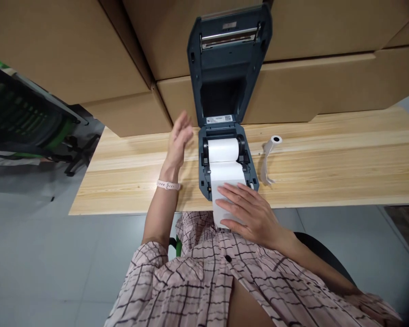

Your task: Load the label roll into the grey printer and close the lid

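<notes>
Head view: dark blue-grey plastic label printer (229,179), lid tipped up, stands at the near edge of the light wooden table (327,168). White paper roll (223,150) sits in its bay, and the white paper strip (226,177) runs out over the front. Right hand (250,213) lies flat on the strip, fingers straight, nothing pinched. Left hand (179,141) is raised just left of the printer, fingers apart, holding nothing; pale wristband (168,185). White lid sticker (220,119) has a code, text unreadable. Small white paper core (275,140) near the printer's right. Brown cardboard boxes (71,50) behind, grey floor (30,254).
</notes>
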### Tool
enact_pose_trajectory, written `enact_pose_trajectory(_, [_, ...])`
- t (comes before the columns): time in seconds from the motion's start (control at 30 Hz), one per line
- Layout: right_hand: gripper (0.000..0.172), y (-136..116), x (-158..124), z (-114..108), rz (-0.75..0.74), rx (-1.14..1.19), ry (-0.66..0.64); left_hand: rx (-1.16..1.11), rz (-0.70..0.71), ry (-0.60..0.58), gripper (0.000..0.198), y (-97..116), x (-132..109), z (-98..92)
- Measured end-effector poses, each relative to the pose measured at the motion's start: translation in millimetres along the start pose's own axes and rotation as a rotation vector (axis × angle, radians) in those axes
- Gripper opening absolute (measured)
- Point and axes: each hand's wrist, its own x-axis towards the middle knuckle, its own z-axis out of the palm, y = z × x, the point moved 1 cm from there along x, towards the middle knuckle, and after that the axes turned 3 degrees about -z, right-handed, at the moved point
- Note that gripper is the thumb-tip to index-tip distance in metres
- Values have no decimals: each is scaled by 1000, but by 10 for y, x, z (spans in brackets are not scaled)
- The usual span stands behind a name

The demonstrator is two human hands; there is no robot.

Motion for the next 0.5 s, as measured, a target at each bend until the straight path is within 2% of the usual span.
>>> enact_pose_trajectory(0.1, [36, 12, -29, 24, -22, 73, 83, -5, 94, 239, 78, 495, 321, -34])
enact_pose_trajectory(0.17, [28, 38, -35, 51, -46, 111, 179, -6, 199, 300, 59, 921, 633, 5])
enact_pose_trajectory(0.2, [25, 51, -35, 65, -55, 123, 215, -4, 187, 317, 60, 1117, 800, 41])
enact_pose_trajectory(0.27, [21, 70, -34, 88, -62, 147, 244, -12, 126, 275, 69, 1428, 1098, 141])
enact_pose_trajectory(0.33, [21, 78, -35, 92, -66, 182, 252, 54, 68, 207, 88, 1596, 1258, 248])
enact_pose_trajectory(0.4, [24, 78, -37, 70, -60, 213, 268, 82, 83, 174, 95, 1627, 1200, 332])
enact_pose_trajectory(0.43, [26, 78, -36, 53, -38, 220, 264, 68, 124, 181, 89, 1603, 1082, 360])
enact_pose_trajectory(0.5, [31, 80, -26, 11, 50, 219, 225, 47, 281, 147, 58, 1504, 693, 404])
